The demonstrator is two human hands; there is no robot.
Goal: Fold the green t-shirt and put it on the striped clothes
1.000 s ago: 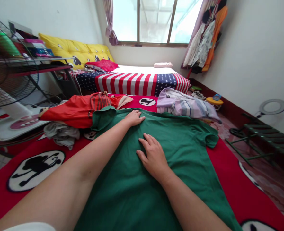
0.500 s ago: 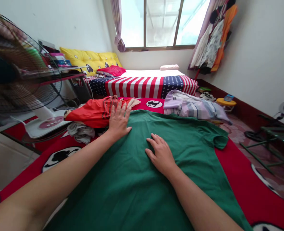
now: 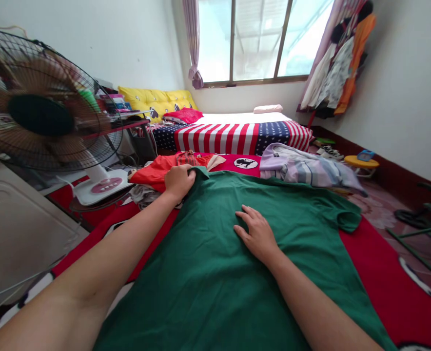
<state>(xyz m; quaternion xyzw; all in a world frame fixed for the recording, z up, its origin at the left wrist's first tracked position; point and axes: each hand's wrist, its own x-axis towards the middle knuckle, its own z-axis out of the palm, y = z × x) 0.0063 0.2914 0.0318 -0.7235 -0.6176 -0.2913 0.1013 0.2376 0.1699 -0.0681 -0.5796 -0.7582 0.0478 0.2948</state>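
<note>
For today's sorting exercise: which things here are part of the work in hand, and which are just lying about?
In hand: green shirt; left hand gripping its edge; right hand flat on it.
Lying about: red garment; striped clothes; fan; bed.

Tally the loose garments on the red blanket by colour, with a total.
Green: 1, the green shirt, its far edge gripped by the left hand, with the right hand flat on it.
Red-orange: 1, the red garment.
Lilac striped: 1, the striped garment.
Grey: 1, the grey cloth, partly hidden.
Total: 4.
</note>
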